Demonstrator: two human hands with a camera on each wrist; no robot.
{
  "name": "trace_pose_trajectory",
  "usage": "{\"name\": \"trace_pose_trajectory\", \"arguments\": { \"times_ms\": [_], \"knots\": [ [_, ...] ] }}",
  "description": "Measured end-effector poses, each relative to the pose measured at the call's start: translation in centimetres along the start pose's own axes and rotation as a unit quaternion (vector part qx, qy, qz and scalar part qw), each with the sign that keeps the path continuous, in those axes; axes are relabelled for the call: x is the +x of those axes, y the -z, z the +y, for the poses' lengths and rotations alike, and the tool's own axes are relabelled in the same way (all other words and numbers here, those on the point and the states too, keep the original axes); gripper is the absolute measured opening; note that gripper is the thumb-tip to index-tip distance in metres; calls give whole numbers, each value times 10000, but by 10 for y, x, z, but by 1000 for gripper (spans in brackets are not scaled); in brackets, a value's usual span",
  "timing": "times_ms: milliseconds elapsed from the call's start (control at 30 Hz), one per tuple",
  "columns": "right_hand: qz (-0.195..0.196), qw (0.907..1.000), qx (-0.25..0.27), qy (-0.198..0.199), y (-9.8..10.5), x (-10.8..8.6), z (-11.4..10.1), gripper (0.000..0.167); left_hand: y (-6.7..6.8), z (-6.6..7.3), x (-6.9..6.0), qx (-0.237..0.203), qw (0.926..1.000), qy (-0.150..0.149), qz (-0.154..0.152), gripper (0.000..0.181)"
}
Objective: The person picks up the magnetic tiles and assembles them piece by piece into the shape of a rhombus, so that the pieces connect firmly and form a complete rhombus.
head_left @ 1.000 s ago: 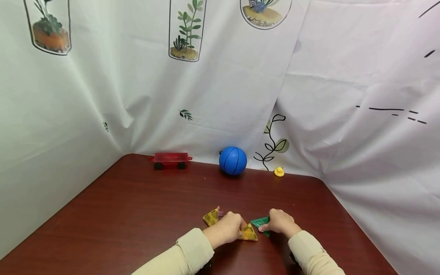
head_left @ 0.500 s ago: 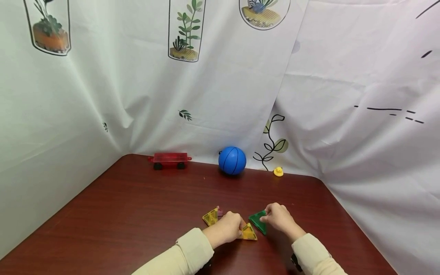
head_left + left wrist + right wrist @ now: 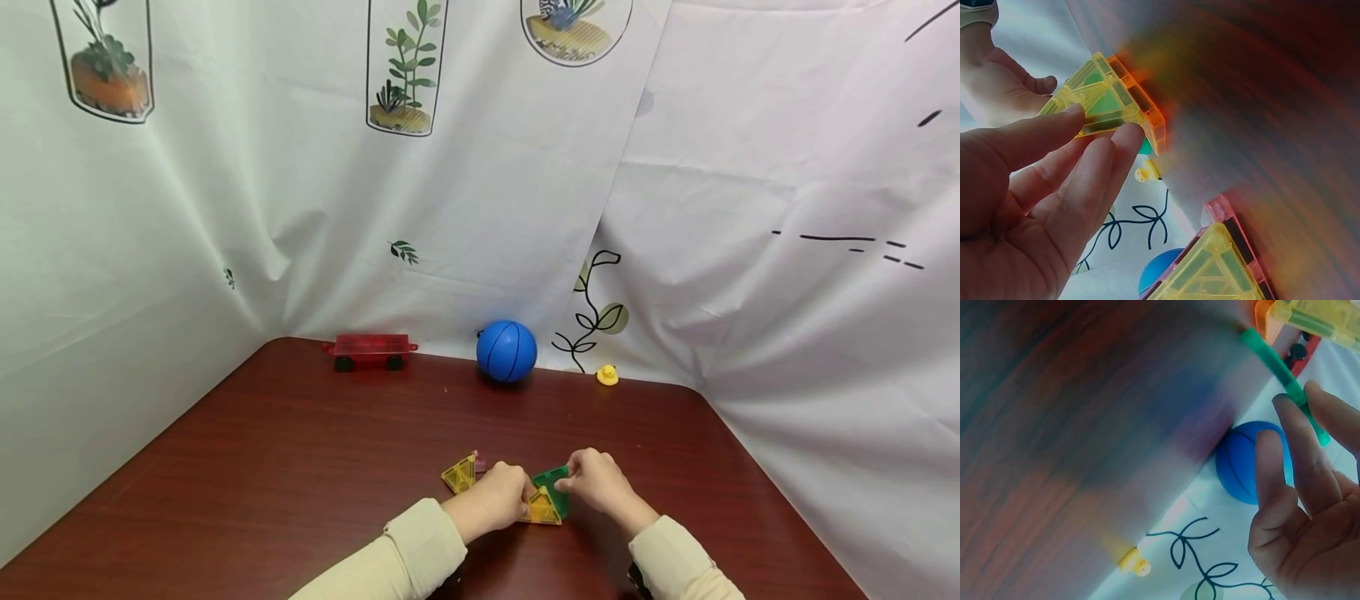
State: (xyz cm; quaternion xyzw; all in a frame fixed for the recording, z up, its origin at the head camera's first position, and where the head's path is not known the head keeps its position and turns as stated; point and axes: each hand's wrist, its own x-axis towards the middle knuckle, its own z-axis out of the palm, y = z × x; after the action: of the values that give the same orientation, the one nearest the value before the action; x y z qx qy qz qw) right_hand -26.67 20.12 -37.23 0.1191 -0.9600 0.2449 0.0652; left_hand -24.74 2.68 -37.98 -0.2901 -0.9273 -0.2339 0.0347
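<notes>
Right hand (image 3: 600, 482) pinches green tile (image 3: 1286, 378)

The right hand (image 3: 598, 480) has brought the green tile (image 3: 554, 478) beside the held yellow triangle (image 3: 543, 508).

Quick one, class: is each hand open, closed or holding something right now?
Left hand: holding a yellow triangular tile.
Right hand: holding a green tile.

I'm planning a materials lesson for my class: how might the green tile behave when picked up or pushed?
The green tile is probably stiff, showing no sag as the right hand pinches it. It looks thin, so likely light. Flat and straight-edged, it would probably slide or tip rather than roll.
</notes>
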Motion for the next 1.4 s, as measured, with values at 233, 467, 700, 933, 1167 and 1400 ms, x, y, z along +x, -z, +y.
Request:
{"name": "trace_pose_trajectory", "arguments": {
  "times_ms": [233, 467, 700, 933, 1167, 1400],
  "knots": [
    [-77, 9998, 45, 177, 0, -1, -6, 26, 0, 0, 1, -114, 9999, 65, -10, 33],
    [-286, 9983, 171, 476, 2, -4, -7, 21, 1, 0, 1, -64, 9998, 194, -3, 17],
    [-578, 9949, 325, 755, 6, -5, -8, 16, 1, 0, 2, -151, 9996, 249, -25, 16],
    [-754, 9929, 442, 801, 10, -6, -11, 12, 1, -1, 2, -90, 9997, 212, 14, 20],
    [-694, 9943, 370, 717, 12, -6, -9, 12, 4, -3, 1, -40, 9999, 108, 118, 27],
    [-792, 9932, 432, 741, 14, -6, -7, 11, 15, -3, 2, -110, 9997, 200, 34, 2]
  ]
}}
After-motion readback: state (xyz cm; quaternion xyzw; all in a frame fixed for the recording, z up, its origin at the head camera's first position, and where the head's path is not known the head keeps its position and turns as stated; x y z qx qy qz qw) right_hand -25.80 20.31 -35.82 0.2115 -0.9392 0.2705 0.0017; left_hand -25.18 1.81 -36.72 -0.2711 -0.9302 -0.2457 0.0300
